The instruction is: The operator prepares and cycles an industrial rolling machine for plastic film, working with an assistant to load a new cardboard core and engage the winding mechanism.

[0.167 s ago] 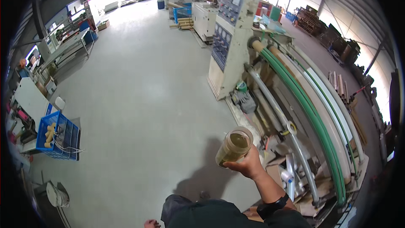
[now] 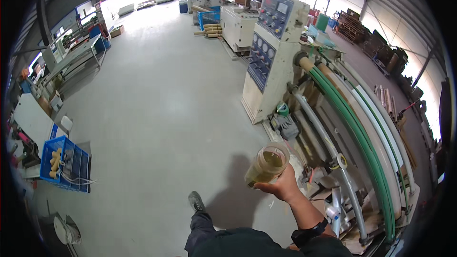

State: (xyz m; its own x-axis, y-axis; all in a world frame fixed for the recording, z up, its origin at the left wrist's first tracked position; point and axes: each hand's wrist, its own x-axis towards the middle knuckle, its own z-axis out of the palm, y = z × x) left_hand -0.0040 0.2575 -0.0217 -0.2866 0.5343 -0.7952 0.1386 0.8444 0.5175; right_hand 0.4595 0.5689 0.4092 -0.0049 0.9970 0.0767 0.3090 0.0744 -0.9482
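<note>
My right hand [image 2: 283, 185] is wrapped round a clear, wide-mouthed jar [image 2: 267, 165] of yellowish-green liquid. The jar has no lid on and leans slightly, its open mouth facing up toward me. A dark band circles my right wrist. Below the jar lies the floor, with my shadow on it; my grey shoe [image 2: 196, 202] shows to the left. My left hand is out of the picture.
On the right stands a cream control cabinet [image 2: 254, 100] beside a machine with long green rollers [image 2: 352, 128] and a motor [image 2: 285, 126]. A blue crate [image 2: 76, 162] holding cardboard tubes sits at the left. Further off are a workbench [image 2: 81, 57] and more machines.
My left hand, at the lower edge before, has gone from view. My left shoe has come forward. The cabinet and rollers have shifted right and down; the jar stays in my right hand.
</note>
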